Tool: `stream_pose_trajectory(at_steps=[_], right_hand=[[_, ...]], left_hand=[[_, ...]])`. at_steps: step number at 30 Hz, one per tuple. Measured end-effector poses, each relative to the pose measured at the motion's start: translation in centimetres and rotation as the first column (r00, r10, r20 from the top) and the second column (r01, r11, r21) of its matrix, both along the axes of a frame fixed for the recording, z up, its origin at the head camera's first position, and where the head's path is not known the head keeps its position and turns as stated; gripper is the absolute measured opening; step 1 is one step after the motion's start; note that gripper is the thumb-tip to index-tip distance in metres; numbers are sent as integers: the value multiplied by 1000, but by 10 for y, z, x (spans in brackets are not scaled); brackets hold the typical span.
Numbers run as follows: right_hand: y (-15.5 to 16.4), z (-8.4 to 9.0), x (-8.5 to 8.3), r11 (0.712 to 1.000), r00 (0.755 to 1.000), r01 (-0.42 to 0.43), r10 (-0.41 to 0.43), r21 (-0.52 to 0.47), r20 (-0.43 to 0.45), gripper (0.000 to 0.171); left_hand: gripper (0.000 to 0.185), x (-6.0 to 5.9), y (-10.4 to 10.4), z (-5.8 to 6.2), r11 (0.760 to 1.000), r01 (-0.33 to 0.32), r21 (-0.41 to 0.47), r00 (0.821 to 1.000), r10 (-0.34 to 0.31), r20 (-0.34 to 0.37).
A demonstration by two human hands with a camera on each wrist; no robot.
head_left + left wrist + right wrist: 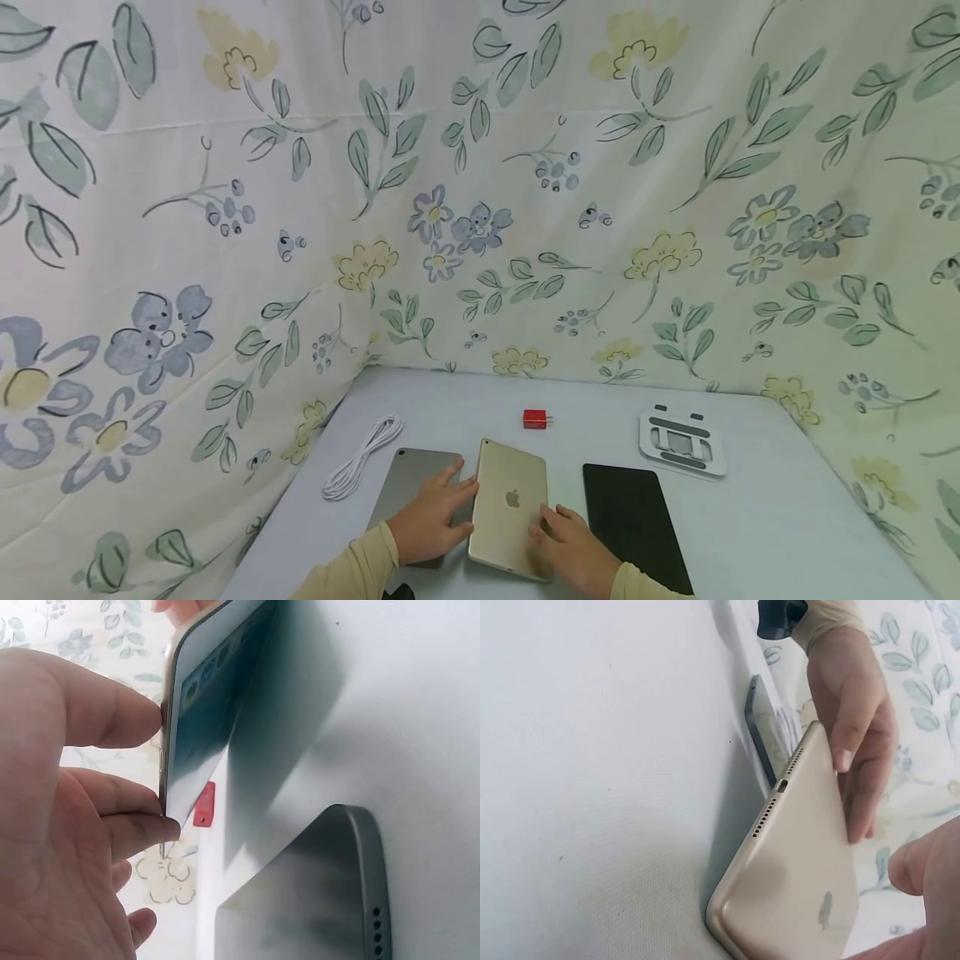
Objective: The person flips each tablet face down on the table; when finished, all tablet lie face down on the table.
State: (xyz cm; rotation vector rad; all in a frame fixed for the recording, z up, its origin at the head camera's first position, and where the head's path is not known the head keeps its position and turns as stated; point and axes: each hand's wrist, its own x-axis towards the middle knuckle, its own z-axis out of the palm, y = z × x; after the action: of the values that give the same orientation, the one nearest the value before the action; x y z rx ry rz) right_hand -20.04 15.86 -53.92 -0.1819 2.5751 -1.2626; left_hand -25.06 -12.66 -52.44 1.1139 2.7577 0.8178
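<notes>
A gold tablet (512, 500) stands tilted, its back facing up and its left edge raised off the table; the lit screen (214, 697) shows from below in the left wrist view. My left hand (431, 517) holds that raised edge with thumb and fingertips, one fingertip reaching round to the screen side. On the right, my right hand (573, 546) touches the tablet's back near its lower right edge, thumb (909, 870) spread away. Under the left hand lies a grey tablet (408, 483), partly covered. Beside the right hand is a black tablet (633, 508).
A coiled white cable (360, 462) lies at the left of the white table (465, 400). A red charger plug (535, 419) is at the back middle. Back right, there is a white folding stand (681, 442) with grey pads. Floral cloth (480, 208) hangs behind and at the sides.
</notes>
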Motion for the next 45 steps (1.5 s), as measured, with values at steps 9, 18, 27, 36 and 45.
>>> stream_pose_trajectory(at_steps=[9, 18, 27, 36, 45], right_hand=[[-2, 4, 1, 998, 1000, 3, -2, 61, -13, 79], [-3, 7, 2, 994, 1000, 11, -10, 107, -11, 80], [-5, 4, 1, 987, 1000, 22, -23, 161, 3, 83], [-6, 5, 1, 993, 1000, 19, -21, 115, 14, 81], [1, 7, 1, 997, 1000, 20, -21, 77, 2, 79]], left_hand=[[69, -1, 2, -8, 999, -5, -39, 998, 8, 68], [79, 1, 5, -16, 997, -51, -64, 993, 57, 99], [78, 3, 7, -19, 992, -56, -109, 991, 68, 111], [86, 1, 9, -21, 977, -52, -205, 998, 60, 31], [75, 1, 10, -24, 963, -60, -263, 997, 45, -60]])
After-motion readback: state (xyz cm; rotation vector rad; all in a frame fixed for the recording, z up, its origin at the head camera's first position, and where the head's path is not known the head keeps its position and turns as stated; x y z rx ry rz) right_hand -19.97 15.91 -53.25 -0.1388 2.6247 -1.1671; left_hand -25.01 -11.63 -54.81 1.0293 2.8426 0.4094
